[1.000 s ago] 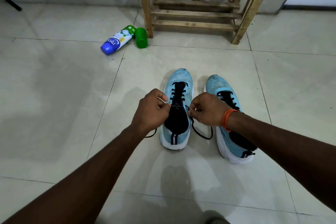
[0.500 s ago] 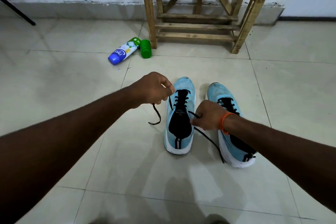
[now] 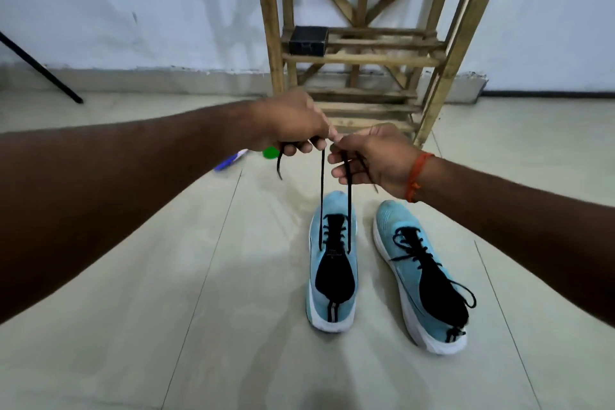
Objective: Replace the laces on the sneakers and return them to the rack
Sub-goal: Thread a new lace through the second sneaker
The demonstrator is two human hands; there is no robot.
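Note:
Two light-blue sneakers stand side by side on the tiled floor, toes toward the rack. The left sneaker (image 3: 332,263) has a black lace (image 3: 322,196) whose two ends rise taut from its upper eyelets. My left hand (image 3: 293,125) grips one end, its tip dangling below my fingers. My right hand (image 3: 366,156) pinches the other end close beside it. Both hands are raised above the shoe's toe, almost touching. The right sneaker (image 3: 419,273) lies laced, with a loose loop near its heel.
A wooden rack (image 3: 362,58) stands against the white wall, with a small black box (image 3: 307,40) on a shelf. A blue-and-white spray can (image 3: 229,160) and a green cap (image 3: 270,152) lie on the floor behind my left wrist. A black rod (image 3: 40,68) leans at far left.
Both hands have lifted from beside the left sneaker's tongue and come together above its toe, drawing both lace ends up taut. The camera has tilted up, showing more rack and wall.

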